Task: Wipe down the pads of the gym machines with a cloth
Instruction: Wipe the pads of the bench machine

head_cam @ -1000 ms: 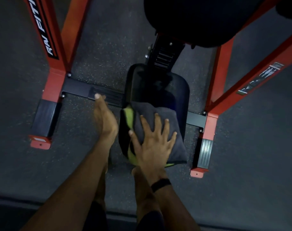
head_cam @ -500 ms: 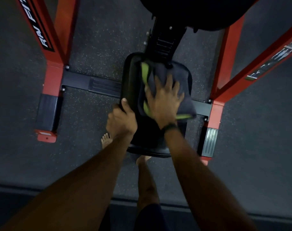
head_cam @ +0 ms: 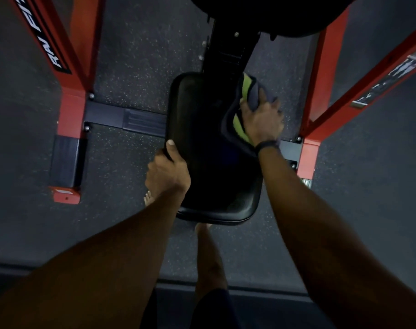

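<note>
A black padded seat (head_cam: 202, 129) of a red gym machine lies below me. My left hand (head_cam: 167, 172) grips the seat's left edge, thumb on top of the pad and fingers curled under. My right hand (head_cam: 261, 119) holds a grey and lime-green cloth (head_cam: 240, 122) against the seat's far right edge, fingers curled over the bunched cloth. A black band sits on my right wrist. Part of the cloth drapes over the pad's right side.
Red frame legs (head_cam: 71, 110) stand left and right (head_cam: 308, 157) of the seat, joined by a dark crossbar (head_cam: 131, 118). A black adjustment post (head_cam: 228, 46) rises behind the seat under a larger black pad (head_cam: 261, 15). My bare feet (head_cam: 148, 198) stand on dark speckled floor.
My right hand slid the cloth from the pad's near end up and across to its far right edge. My left hand moved from open above the floor to gripping the pad's left edge.
</note>
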A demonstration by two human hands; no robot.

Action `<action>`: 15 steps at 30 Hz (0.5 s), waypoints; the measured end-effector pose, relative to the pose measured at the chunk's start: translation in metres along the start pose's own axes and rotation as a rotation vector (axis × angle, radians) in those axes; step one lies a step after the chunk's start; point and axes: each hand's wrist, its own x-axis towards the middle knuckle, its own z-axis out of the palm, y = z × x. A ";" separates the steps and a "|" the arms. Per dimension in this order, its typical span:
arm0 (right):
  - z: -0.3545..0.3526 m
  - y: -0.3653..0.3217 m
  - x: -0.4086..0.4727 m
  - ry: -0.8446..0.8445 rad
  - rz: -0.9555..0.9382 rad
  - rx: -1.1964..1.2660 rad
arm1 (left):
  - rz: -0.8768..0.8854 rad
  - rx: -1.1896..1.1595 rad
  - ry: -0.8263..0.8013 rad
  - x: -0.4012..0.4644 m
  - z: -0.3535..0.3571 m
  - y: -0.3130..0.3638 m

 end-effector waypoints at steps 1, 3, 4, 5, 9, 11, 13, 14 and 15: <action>0.001 -0.003 0.007 0.003 0.003 -0.004 | 0.005 -0.001 0.004 0.001 0.000 -0.002; 0.004 -0.005 -0.005 0.035 -0.035 -0.078 | -0.002 0.017 0.005 0.002 0.000 -0.004; 0.005 -0.002 -0.022 0.072 -0.087 -0.139 | -0.009 0.022 -0.003 0.001 -0.001 -0.003; 0.004 0.003 -0.044 0.112 -0.149 -0.184 | -0.015 0.022 -0.014 0.000 -0.002 -0.002; -0.007 0.036 -0.130 0.101 -0.358 -0.125 | -0.018 0.020 -0.031 -0.002 -0.002 -0.001; -0.011 0.051 -0.140 0.091 -0.377 -0.058 | -0.016 0.033 -0.024 -0.001 0.000 -0.002; -0.013 0.051 -0.113 0.092 -0.337 -0.021 | -0.013 0.031 -0.016 0.001 0.000 -0.002; -0.011 0.046 -0.090 0.100 -0.293 -0.032 | -0.007 0.029 -0.012 0.002 0.000 -0.003; -0.008 0.038 -0.064 0.107 -0.233 -0.061 | -0.004 0.026 -0.007 0.001 0.000 -0.003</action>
